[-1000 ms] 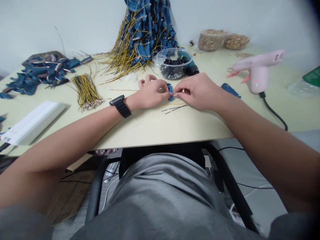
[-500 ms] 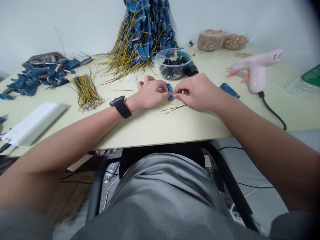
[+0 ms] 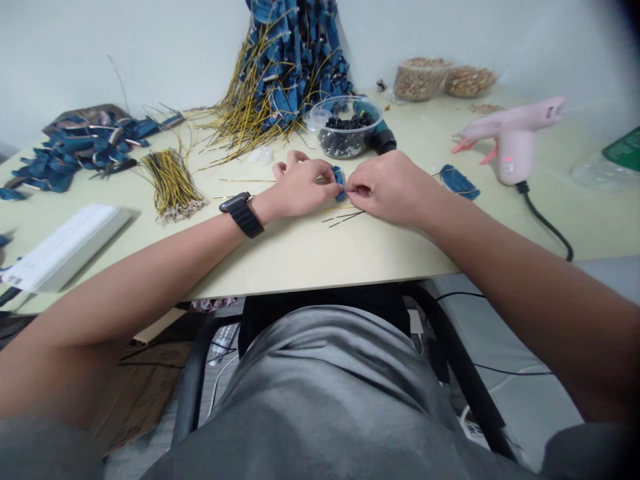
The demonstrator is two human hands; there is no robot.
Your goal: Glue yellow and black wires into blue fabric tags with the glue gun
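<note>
My left hand point(image 3: 299, 187), with a black watch on the wrist, pinches a small blue piece point(image 3: 339, 181) just above the pale table point(image 3: 310, 257). My right hand point(image 3: 387, 187) meets it from the right, fingertips closed on the same blue piece. A few thin yellow and black wires point(image 3: 345, 217) lie on the table under both hands. A clear tub of small black parts point(image 3: 347, 128) stands just behind my hands.
A tall heap of blue pieces with yellow wires point(image 3: 287, 67) rises at the back. A yellow wire bundle point(image 3: 173, 183) and more blue pieces point(image 3: 75, 147) lie left, by a white box point(image 3: 63, 247). A pink glue gun point(image 3: 510, 143) with a black cord stands right, near one loose blue piece point(image 3: 457, 181).
Both hands stay pinched on the small blue piece. My right hand has shifted very slightly; the view has nudged a little.
</note>
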